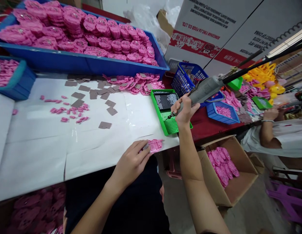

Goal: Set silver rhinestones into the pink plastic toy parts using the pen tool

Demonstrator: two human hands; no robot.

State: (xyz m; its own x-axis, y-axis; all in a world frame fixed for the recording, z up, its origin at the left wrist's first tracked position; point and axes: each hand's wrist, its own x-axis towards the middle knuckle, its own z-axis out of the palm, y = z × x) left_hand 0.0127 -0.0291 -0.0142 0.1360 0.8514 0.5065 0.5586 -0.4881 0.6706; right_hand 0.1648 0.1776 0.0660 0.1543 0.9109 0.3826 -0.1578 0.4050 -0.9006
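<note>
My left hand (131, 162) pinches a pink plastic part (155, 145) against the near edge of the white-covered table (44, 143). My right hand (183, 110) is wrapped round the grey body of an electric screwdriver (204, 89), which hangs from a black cable. Its tip points down at a green screw tray (157, 97) holding a dark perforated plate.
A long blue bin (92, 65) heaped with pink parts lines the far side. Loose pink parts (137, 83), grey pads (78, 96) and small pink pieces (68, 113) lie on the table. A cardboard box (238, 191) of pink parts stands on the floor. Another person's arm (269, 126) is at right.
</note>
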